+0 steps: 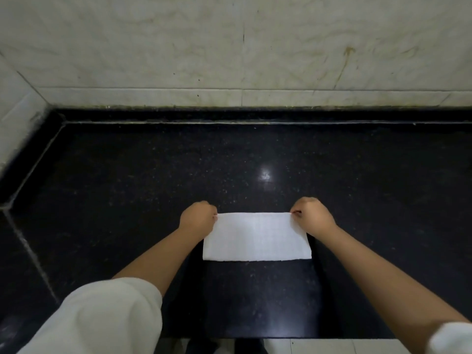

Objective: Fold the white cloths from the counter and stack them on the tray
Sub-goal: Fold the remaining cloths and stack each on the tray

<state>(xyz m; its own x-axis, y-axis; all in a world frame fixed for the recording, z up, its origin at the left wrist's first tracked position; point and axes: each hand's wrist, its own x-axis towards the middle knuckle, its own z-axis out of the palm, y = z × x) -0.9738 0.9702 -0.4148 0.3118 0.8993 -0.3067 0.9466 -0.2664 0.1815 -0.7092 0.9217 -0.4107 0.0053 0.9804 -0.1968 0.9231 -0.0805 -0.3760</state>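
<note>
A: Item one, nearest the camera?

B: Two sleeves, white, one on each forearm. The left sleeve (102, 318) fills the lower left corner; the right sleeve (452, 337) shows only at the lower right edge. A strip of pale floor tile (332, 346) lies below the counter's front edge.

A: Item two?

B: One white cloth (256, 237), a flat rectangle with its long side running left to right. It lies on the black counter (127, 187), with its near edge resting on the stone closer to the body than the fingers.

A: The hands?

B: Left hand (198, 217), fingers curled shut, pinching the cloth's far left corner. Right hand (313, 215), fingers likewise curled shut, pinching the far right corner. The whole cloth spans the gap between the two grips, and its far edge runs straight from one pinch to the other. Whether that far edge is lifted off the stone or pressed to it, I cannot tell.

A: Beyond the fingertips?

B: Bare black speckled stone with one bright spot of reflected light (265, 175) past the right-hand grip. Then a raised black ledge (229, 115) along the back.

A: Farthest?

B: A pale marbled tile wall (178, 47), with a brownish streak (344, 65) above and beyond the right hand. A second tiled wall (15, 106) meets it at the far left.
</note>
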